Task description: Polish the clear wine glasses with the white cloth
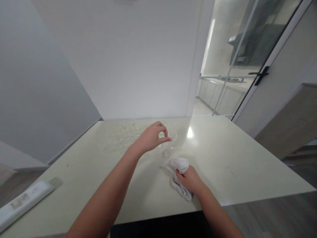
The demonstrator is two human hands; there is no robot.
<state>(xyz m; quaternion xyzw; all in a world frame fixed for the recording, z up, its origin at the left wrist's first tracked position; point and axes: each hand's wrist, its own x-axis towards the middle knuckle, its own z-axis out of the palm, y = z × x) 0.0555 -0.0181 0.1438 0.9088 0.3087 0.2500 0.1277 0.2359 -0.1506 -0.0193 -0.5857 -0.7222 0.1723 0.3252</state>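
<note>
My left hand [158,136] is above the table, thumb and fingers curved with a small gap between their tips. I can make out nothing held in it. Just right of its fingertips is a clear glass object [174,135], faint against the table. Below the hand lies a round transparent piece [166,153], like a glass base, with another small clear piece beside it. To the left sits a cluster of several clear glass items [126,136], their shapes hard to tell. My right hand [189,178] grips a bunched white cloth [178,185], part of which hangs down to the table.
The pale glossy table [237,158] meets a white wall at the back. A long white box or strip [24,203] lies at its left front edge. A dark object [160,228] is at the near edge. On the right stands a door with a black handle [261,75].
</note>
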